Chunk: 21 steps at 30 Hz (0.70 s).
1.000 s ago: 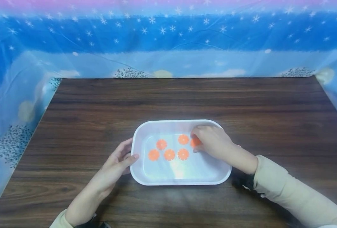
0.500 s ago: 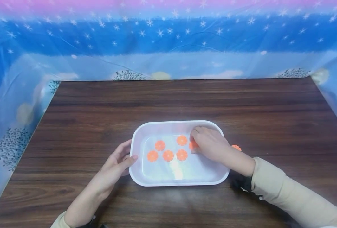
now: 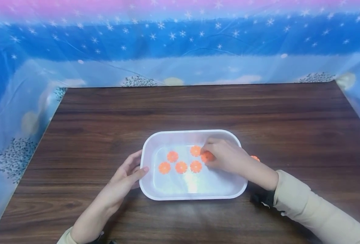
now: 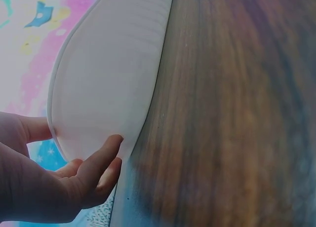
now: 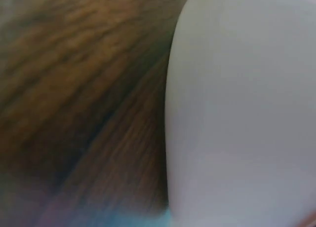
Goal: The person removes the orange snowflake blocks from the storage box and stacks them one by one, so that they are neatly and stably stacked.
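Observation:
In the head view, a white plastic tub (image 3: 195,197) stands on the table. My left hand (image 3: 126,173) grips its left end, thumb over the rim and fingers against the outer wall. The left wrist view shows the same fingers (image 4: 101,163) along the tub's side. Several flat orange discs with scalloped edges, one being this disc (image 3: 181,167), lie on the tub's floor. My right hand (image 3: 225,154) reaches inside and pinches another orange disc (image 3: 207,156) by its right side, close against an upper disc (image 3: 195,151). The right wrist view shows only the tub's outer wall (image 5: 242,108) and table.
One more orange disc (image 3: 255,158) shows outside the tub, just beyond my right wrist. The dark wooden table (image 3: 180,108) stretches behind the tub to a blue snowflake-patterned cloth (image 3: 180,40) hanging along the back and sides.
The pinched disc shows more from under my right fingers and sits nearer the upper disc. The disc outside the tub has come into sight past my right wrist. My left hand keeps its hold.

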Available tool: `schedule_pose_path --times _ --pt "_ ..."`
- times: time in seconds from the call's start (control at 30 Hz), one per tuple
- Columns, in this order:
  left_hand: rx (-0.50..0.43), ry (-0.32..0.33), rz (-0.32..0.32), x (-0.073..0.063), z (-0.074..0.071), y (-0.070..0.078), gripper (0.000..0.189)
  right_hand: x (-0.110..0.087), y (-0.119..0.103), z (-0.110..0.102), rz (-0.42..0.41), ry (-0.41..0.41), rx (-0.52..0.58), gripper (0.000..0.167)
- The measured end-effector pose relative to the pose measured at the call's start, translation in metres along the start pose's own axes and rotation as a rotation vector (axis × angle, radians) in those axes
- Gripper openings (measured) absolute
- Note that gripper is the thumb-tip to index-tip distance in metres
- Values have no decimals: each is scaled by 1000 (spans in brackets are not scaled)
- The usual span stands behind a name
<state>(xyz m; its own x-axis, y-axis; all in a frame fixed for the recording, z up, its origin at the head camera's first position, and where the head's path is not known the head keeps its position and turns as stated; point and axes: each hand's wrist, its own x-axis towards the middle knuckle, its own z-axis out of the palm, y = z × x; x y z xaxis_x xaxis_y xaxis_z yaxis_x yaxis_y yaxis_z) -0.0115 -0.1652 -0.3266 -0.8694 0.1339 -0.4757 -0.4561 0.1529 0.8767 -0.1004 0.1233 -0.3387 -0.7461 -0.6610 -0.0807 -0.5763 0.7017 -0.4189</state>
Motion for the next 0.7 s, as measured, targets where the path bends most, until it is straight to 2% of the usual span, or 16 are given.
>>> schedule_pose_path --times 0.13,0.37,0.57,0.7 --pt "-1 -4 2 0 -1 0 60 -2 2 -1 -57 29 -3 28" --pt "-3 -18 15 1 -2 -1 60 -2 4 -5 -65 67 124 35" --pt "-7 -20 8 2 -2 -2 61 -4 10 -11 -180 159 274 38" --pt "-7 -15 2 1 -2 -1 62 -10 12 -15 -246 207 301 38"
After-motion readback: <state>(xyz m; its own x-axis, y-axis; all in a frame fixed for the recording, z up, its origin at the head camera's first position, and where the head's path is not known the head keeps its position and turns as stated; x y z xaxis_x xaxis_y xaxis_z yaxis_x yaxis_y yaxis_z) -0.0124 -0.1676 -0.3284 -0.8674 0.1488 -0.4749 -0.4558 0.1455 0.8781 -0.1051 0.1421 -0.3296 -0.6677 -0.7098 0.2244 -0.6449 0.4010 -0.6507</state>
